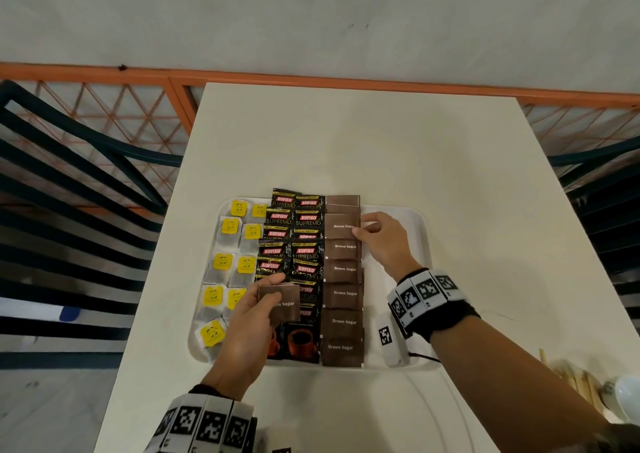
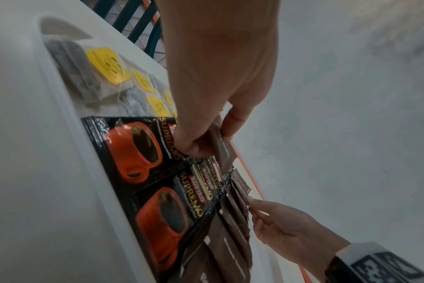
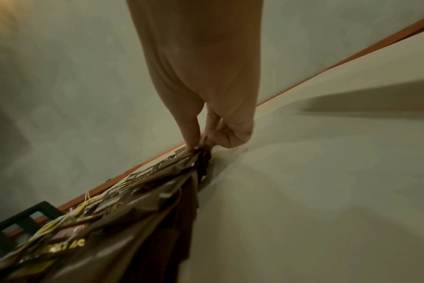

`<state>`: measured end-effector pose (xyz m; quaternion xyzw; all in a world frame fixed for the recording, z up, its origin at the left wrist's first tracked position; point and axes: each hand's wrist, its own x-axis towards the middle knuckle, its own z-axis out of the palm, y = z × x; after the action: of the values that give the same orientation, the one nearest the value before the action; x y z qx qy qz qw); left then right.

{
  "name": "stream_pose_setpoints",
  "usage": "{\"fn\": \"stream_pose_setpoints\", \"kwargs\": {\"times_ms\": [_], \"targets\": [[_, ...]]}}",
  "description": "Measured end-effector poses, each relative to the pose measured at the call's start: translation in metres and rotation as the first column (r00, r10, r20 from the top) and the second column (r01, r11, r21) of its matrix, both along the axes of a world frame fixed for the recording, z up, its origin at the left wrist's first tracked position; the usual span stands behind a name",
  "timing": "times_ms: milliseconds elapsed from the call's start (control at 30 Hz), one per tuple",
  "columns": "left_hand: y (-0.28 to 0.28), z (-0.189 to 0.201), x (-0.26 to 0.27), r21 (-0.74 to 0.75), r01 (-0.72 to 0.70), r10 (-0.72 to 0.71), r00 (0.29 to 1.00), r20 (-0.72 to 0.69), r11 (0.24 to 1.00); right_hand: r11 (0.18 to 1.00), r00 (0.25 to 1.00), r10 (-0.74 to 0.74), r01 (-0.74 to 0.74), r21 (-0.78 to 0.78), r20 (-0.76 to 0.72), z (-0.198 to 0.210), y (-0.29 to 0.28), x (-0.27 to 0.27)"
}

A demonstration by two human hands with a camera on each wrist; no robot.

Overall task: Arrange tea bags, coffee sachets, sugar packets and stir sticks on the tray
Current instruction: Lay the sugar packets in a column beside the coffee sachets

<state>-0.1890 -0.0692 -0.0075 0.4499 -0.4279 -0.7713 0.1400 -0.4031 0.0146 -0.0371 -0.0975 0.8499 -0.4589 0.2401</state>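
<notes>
A white tray [image 1: 419, 231] on the table carries tea bags [image 1: 221, 262] with yellow tags at its left, black coffee sachets [image 1: 306, 222] in the middle and a column of brown sugar packets [image 1: 343, 295] to the right of them. My left hand [image 1: 258, 309] holds a loose brown sugar packet [image 1: 282, 302] above the near coffee sachets; in the left wrist view that held packet [image 2: 224, 148] sits between thumb and fingers. My right hand [image 1: 372, 227] pinches the right edge of a far sugar packet [image 1: 341, 227] in the column, seen also in the right wrist view [image 3: 201, 147].
Wooden stir sticks [image 1: 575, 380] and a white cup [image 1: 627, 393] lie at the table's near right edge. A white tagged block [image 1: 389, 340] rests on the tray's right strip. Dark slatted chairs [image 1: 69, 210] flank the table, with an orange lattice rail [image 1: 138, 113] behind.
</notes>
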Motion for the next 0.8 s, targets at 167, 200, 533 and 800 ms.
{"fn": "stream_pose_setpoints", "kwargs": {"times_ms": [167, 200, 533, 800], "targets": [[-0.003, 0.000, -0.006, 0.017, -0.010, 0.012, 0.998, -0.068, 1.000, 0.989, 0.974, 0.146, -0.137, 0.059, -0.174, 0.020, -0.001, 0.024], [-0.003, 0.000, -0.007, 0.012, -0.009, 0.010, 0.997, -0.078, 1.000, 0.968, 0.956, 0.250, -0.246, 0.045, -0.156, 0.028, -0.001, 0.034], [-0.005, -0.001, -0.002, -0.057, -0.005, 0.000, 0.996, -0.087, 0.998, 0.767, 0.724, 0.641, -0.606, -0.209, 0.255, 0.035, 0.000, 0.076], [-0.031, 0.000, 0.051, -0.194, 0.022, -0.011, 0.998, 0.058, 0.981, 0.937, 0.913, 0.321, -0.268, -0.226, 0.250, 0.034, -0.005, 0.033]]}}
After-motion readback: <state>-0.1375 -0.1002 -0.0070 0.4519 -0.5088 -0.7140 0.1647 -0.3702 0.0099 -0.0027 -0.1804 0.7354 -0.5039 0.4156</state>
